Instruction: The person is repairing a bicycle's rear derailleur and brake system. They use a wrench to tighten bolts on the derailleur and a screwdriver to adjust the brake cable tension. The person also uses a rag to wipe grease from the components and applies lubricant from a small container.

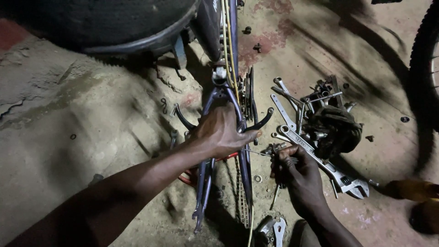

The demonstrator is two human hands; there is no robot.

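A dark purple bicycle frame [204, 183] lies on the concrete floor, its stays running from near the tyre toward me. My left hand [220, 131] rests over the frame where the black brake arms [261, 122] spread out, fingers wrapped around the stay. My right hand [295, 171] sits just right of the frame and pinches a small metal part [274, 149] with a thin cable coming off it. A bicycle chain [241, 201] runs alongside the frame.
A pile of spanners [286, 116], an adjustable wrench [347, 183] and a dark rag with parts [336, 128] lie to the right. A black tyre [137, 23] fills the top left; another wheel [423, 68] stands at the right edge. Loose nuts and washers dot the floor.
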